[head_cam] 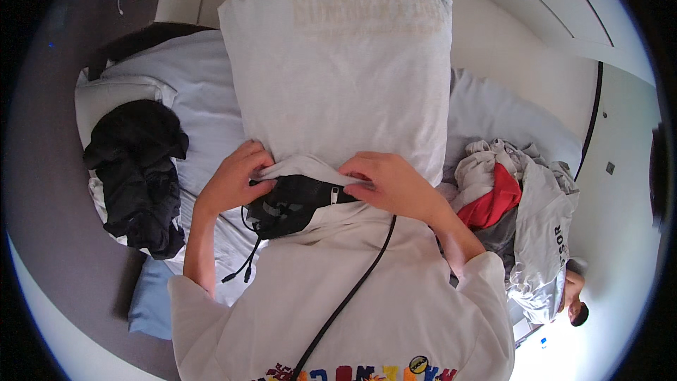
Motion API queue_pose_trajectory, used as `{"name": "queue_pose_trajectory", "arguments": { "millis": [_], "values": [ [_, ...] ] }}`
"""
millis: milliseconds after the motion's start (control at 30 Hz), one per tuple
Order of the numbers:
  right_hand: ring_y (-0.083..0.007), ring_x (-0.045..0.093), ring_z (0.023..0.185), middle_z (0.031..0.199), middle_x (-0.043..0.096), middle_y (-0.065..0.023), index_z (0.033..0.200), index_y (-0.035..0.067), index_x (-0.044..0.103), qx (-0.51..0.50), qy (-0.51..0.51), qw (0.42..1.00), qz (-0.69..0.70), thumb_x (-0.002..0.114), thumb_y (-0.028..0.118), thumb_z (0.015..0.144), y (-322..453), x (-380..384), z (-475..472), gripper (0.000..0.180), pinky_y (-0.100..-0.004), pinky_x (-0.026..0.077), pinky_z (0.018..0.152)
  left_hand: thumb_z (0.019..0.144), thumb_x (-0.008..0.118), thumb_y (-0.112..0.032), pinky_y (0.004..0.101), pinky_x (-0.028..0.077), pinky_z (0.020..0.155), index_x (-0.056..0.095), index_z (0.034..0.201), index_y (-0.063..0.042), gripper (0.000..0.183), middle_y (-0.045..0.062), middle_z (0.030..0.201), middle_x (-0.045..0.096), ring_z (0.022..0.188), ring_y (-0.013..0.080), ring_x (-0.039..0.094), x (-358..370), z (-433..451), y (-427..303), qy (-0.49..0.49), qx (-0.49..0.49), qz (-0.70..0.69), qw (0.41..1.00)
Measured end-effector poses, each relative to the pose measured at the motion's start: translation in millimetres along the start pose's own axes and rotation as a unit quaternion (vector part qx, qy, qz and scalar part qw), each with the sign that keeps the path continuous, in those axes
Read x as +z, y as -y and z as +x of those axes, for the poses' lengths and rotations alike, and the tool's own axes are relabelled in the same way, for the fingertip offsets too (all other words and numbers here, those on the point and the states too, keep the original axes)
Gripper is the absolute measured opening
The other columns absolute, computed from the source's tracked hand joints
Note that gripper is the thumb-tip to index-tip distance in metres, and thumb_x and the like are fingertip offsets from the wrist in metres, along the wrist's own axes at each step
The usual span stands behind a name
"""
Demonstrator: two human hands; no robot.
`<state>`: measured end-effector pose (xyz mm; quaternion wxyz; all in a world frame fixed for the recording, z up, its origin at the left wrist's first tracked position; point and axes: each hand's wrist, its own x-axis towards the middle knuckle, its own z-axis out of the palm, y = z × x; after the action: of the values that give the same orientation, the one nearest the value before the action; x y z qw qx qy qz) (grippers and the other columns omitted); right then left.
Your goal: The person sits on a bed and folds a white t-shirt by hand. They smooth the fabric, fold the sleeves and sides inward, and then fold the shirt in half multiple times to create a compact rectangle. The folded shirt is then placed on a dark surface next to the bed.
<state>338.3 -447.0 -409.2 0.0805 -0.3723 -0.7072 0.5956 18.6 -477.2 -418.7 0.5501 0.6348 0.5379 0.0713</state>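
A light grey garment (344,74), probably a T-shirt, is spread before me with straight sides and a faded print across its far end. Its near edge is bunched up between my hands. My left hand (235,177) pinches the left part of that edge between thumb and fingers. On the right, my right hand (394,185) grips the same edge, fingertips partly hidden in the cloth. Just below the cloth, a black pouch (291,203) with a zip sits at my waist. A black cable (351,299) runs over my white shirt, and two short leads hang at the left.
Black clothing (137,169) is heaped on the bed (203,79) at left. To the right lies a pile of grey, beige and red clothes (492,190). A blue cushion-like item (151,299) is at lower left. Another person (574,296) is at far right.
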Motion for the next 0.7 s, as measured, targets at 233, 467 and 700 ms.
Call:
{"name": "queue_pose_trajectory", "arguments": {
  "millis": [233,467,700],
  "values": [
    [-0.0231,0.061,0.075,0.083,0.058,-0.0043,0.100,0.012,0.069,-0.170,-0.024,0.979,-0.106,0.070,0.005,0.077,10.6,15.5,-0.4,0.024,-0.0361,0.050,0.067,0.056,0.072,0.002,0.0398,0.049,0.076,0.052,0.066,-0.005,0.023,0.007,0.092,0.060,0.092,0.0303,0.059,-4.9,-17.3,1.2,-0.092,0.197,0.159,0.963],
    [-0.0220,0.062,0.075,0.082,0.055,-0.0034,0.102,0.013,0.069,-0.177,-0.005,0.976,-0.128,0.066,0.008,0.082,6.3,13.0,-19.7,0.021,-0.0367,0.050,0.066,0.057,0.067,0.004,0.0409,0.047,0.070,0.055,0.071,-0.008,0.022,0.005,0.081,0.059,0.080,0.0307,0.059,-7.5,-60.3,17.1,-0.122,0.147,0.203,0.960],
    [-0.0240,0.065,0.074,0.086,0.067,-0.0057,0.103,0.009,0.071,0.024,0.228,0.973,-0.021,0.066,0.005,0.085,-6.6,-46.2,-44.9,0.020,-0.0351,0.053,0.068,0.071,0.073,-0.006,0.0388,0.049,0.074,0.063,0.133,-0.022,0.065,0.005,0.078,0.066,0.077,0.0276,0.062,-16.8,-89.7,-11.0,0.111,-0.066,0.165,0.978]
  ]
}}
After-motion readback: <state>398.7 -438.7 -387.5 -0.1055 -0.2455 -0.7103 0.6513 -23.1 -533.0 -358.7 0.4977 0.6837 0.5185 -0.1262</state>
